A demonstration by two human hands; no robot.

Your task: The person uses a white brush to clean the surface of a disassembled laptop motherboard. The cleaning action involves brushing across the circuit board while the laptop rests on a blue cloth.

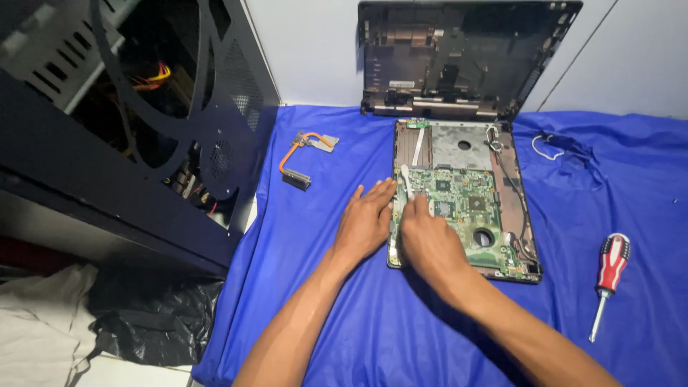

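Blue cloth [401,322], left hand [364,223] flat at laptop base [519,215] edge, right hand [428,240] grip seemingly pinching white strip [407,180].

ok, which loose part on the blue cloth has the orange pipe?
The heatsink left of the opened laptop base: curved orange pipe between metal ends. The other loose items are a red-and-white screwdriver and a thin cable.

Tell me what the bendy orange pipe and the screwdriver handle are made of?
The bendy pipe looks like copper: it has a shiny orange-brown metal colour, with greyish metal plates at both ends. The screwdriver handle looks like smooth plastic or rubber, red with white stripes; its thin shaft looks like bare steel.
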